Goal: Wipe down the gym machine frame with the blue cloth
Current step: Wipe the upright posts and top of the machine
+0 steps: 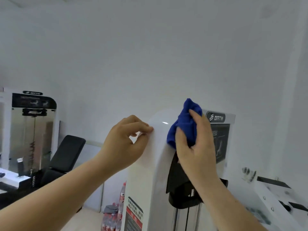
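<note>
Your right hand [196,147] grips the bunched, fuzzy blue cloth [185,129] against the rounded top of the glossy white frame [146,172], which stands upright. Your left hand [123,142], fingers curled, touches the frame's left edge.

Two hands [123,144] [198,147], one blue cloth [185,125] — two BRTW machines [146,164] [33,130], one bench [66,152].

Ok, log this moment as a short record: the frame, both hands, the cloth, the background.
machine frame: white, glossy, upright, rounded top
left hand: curled fingertips touch the machine frame's left edge; grip unclear
right hand: holds the bunched blue cloth against the rounded top
background: second weight machine and black bench at left
</note>
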`<state>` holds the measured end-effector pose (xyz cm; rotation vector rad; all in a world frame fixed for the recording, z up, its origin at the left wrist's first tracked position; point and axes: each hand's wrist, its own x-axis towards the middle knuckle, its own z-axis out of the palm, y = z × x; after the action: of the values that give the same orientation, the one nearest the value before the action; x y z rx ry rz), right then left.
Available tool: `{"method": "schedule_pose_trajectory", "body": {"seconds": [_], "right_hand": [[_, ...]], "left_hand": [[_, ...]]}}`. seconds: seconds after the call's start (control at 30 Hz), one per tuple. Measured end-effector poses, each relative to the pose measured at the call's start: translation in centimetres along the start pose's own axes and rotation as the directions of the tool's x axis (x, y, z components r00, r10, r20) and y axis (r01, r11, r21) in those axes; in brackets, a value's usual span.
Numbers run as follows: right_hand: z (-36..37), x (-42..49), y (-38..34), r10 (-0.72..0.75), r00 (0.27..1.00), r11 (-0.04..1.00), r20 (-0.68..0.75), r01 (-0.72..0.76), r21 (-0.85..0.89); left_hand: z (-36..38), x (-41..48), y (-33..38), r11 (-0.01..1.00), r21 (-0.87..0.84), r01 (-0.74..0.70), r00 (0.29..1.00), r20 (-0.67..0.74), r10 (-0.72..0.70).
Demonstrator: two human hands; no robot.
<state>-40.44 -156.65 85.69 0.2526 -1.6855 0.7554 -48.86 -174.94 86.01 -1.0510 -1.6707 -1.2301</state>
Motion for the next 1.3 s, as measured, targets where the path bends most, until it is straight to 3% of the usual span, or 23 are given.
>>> {"method": "schedule_pose_trajectory", "body": {"seconds": [0.07,0.13,0.23,0.3,0.37,0.43,0.5,0.57,0.63,0.7,0.73,0.8,0.87,0.93,0.97,1.0,1.07,1.17,1.3], "right_hand": [[-0.5,2.3,0.0,-0.057,0.998,0.993,0.022,0.059,-0.1],[-0.5,2.2,-0.6,-0.21,0.973,0.956,0.093,0.225,-0.188],[-0.3,-0.1,-1.9,-0.441,0.854,0.837,0.277,0.503,-0.215],[-0.4,-0.4,-2.6,-0.493,0.787,0.779,0.371,0.589,-0.214],[-0.5,0.8,-3.3,-0.448,0.783,0.752,0.431,0.591,-0.292],[-0.2,2.7,-4.7,-0.259,0.835,0.737,0.485,0.495,-0.46],[0.5,4.7,-6.1,-0.029,0.879,0.672,0.476,0.369,-0.642],[2.0,4.7,-6.9,0.02,0.862,0.565,0.506,0.408,-0.717],[3.3,2.7,-7.2,-0.032,0.724,0.481,0.689,0.615,-0.624],[3.5,0.9,-7.3,-0.071,0.565,0.51,0.822,0.729,-0.457],[3.1,1.0,-7.2,-0.066,0.534,0.545,0.843,0.727,-0.418],[2.2,3.1,-6.8,-0.047,0.588,0.608,0.808,0.659,-0.444],[1.2,7.0,-6.4,0.08,0.724,0.68,0.685,0.463,-0.568],[0.4,10.2,-5.7,0.25,0.758,0.789,0.602,0.2,-0.58],[0.2,10.9,-5.1,0.265,0.762,0.816,0.591,0.15,-0.558],[0.3,10.8,-4.7,0.244,0.767,0.815,0.593,0.169,-0.554],[0.7,8.8,-4.5,0.073,0.778,0.785,0.624,0.341,-0.517],[0.2,6.2,-4.4,-0.182,0.726,0.785,0.663,0.513,-0.347],[-1.1,9.4,-2.4,-0.046,0.771,0.873,0.636,0.34,-0.349]], "left_hand": [[0.0,0.2,0.2,1.0,-0.004,0.005,1.0,0.001,-0.005],[-0.1,0.5,0.2,1.0,-0.02,0.007,1.0,0.018,-0.007],[-0.6,1.2,-0.1,0.987,-0.11,0.117,0.993,0.038,-0.113],[-1.2,1.8,-0.4,0.953,-0.153,0.262,0.965,0.059,-0.256],[-1.5,2.3,-0.9,0.935,-0.11,0.336,0.941,0.082,-0.328],[-1.7,2.7,-1.4,0.94,-0.064,0.335,0.939,0.104,-0.327],[-1.9,3.3,-1.8,0.944,-0.036,0.329,0.937,0.134,-0.321],[-2.2,3.7,-2.1,0.948,-0.016,0.318,0.936,0.167,-0.311],[-2.5,4.1,-2.7,0.951,-0.027,0.309,0.935,0.192,-0.298],[-3.0,4.3,-3.2,0.944,-0.045,0.326,0.928,0.205,-0.311],[-3.2,4.5,-3.5,0.938,-0.061,0.341,0.924,0.208,-0.322],[-3.5,4.8,-3.9,0.927,-0.102,0.361,0.917,0.219,-0.333],[-3.7,5.2,-4.1,0.924,-0.112,0.364,0.912,0.244,-0.33],[-3.5,5.4,-3.9,0.925,-0.104,0.365,0.903,0.279,-0.325],[-3.4,5.4,-3.8,0.926,-0.106,0.363,0.901,0.294,-0.32],[-3.2,5.5,-3.6,0.928,-0.111,0.356,0.899,0.311,-0.308],[-2.8,5.8,-3.1,0.935,-0.134,0.328,0.901,0.344,-0.267],[-2.3,6.5,-2.8,0.947,-0.168,0.274,0.899,0.395,-0.191],[-1.8,7.4,-2.3,0.978,-0.085,0.191,0.894,0.426,-0.137]]}}
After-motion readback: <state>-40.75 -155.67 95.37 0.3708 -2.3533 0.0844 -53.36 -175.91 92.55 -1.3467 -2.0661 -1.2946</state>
